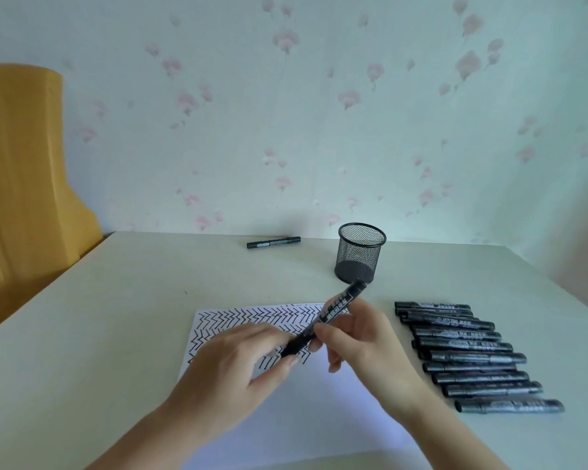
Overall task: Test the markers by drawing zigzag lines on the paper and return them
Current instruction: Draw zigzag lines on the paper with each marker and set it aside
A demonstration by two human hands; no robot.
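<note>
Both hands pinch one marker (pixel 323 320), left hand (pixel 241 364) at its lower end, right hand (pixel 360 337) mid-barrel, so a hard cap tug could smear ink on fingers.

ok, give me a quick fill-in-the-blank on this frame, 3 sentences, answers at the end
1. Both hands, left hand and right hand, hold one black ____.
2. The paper carries rows of ____ lines.
3. The mesh cup stands ____, with a lone marker lying to its left by the wall.

Missing words: marker; zigzag; upright
</note>
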